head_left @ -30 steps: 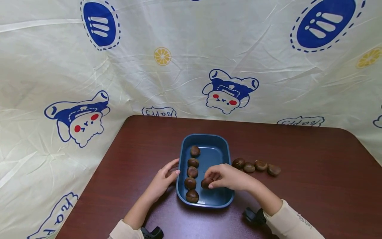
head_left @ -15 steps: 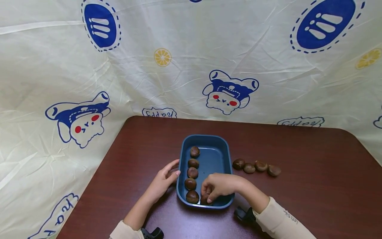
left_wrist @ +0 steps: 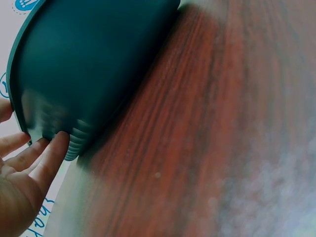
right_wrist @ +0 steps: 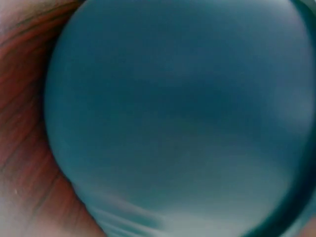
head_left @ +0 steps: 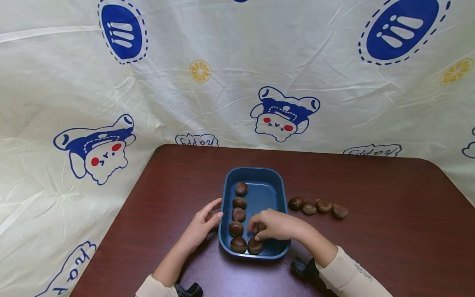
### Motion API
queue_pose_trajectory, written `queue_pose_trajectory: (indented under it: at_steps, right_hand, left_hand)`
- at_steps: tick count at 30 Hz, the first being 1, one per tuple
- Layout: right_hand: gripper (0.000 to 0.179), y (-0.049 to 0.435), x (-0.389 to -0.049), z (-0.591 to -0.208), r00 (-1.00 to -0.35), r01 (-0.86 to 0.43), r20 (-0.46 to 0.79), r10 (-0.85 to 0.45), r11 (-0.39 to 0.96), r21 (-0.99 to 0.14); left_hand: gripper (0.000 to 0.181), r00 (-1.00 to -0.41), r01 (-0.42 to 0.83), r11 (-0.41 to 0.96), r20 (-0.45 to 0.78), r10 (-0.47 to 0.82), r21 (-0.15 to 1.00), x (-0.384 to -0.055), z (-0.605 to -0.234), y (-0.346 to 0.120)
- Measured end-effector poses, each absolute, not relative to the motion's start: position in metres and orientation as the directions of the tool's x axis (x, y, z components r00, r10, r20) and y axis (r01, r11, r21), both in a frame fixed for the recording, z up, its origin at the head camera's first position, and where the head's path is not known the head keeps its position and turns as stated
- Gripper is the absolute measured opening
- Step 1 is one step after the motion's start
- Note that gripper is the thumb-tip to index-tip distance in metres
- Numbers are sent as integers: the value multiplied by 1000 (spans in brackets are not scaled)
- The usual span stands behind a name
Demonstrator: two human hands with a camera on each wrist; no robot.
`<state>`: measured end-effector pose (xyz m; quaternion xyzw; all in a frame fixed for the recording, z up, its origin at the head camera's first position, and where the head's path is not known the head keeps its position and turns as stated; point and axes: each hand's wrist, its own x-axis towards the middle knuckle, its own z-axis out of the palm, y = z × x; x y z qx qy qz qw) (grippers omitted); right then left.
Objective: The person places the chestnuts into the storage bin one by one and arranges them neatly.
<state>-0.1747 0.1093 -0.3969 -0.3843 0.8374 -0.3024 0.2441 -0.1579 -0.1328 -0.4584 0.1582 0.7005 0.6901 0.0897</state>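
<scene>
Curling round a glossy, roundish brown chestnut [head_left: 262, 226], the right hand [head_left: 276, 225] is hovering inside the blue rectangular plastic tray [head_left: 264, 194], left hand [head_left: 200, 225] resting loosely against it. Nut's probably light, hard, slippery, so it's begging for a mid-body pinch.

Head view's looking forward and down over the tray [head_left: 266, 196]; wrist views crowd its opposite sides, right closest, all catching table [head_left: 393, 194].

We wear cream sleeves [head_left: 344, 270], the right one marked with blurred dark lettering [head_left: 363, 272]. Beside each sits a black, angular device [head_left: 305, 267], the left one showing a curved notch.
</scene>
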Motion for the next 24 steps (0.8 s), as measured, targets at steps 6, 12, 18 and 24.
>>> queue_pose_trajectory:
  at_steps: [6, 12, 18, 24]
  right_hand:
    - [21, 119, -175, -390, -639, -479, -77, -765, 474, -739]
    - [26, 133, -175, -385, -728, -464, 33, -685, 458, -758]
    - [33, 149, -173, -382, -809, -468, 142, -570, 479, -743]
    - [36, 176, -174, -388, -875, -422, 185, -448, 516, -746]
  left_hand:
    - [46, -938, 77, -2, 73, 340, 997, -157, -457, -132]
    - [45, -939, 62, 2, 58, 340, 998, -155, -450, -132]
    - [46, -938, 80, 8, 72, 338, 997, -157, -456, -133]
    - [46, -936, 78, 7, 71, 343, 997, -157, -456, -133]
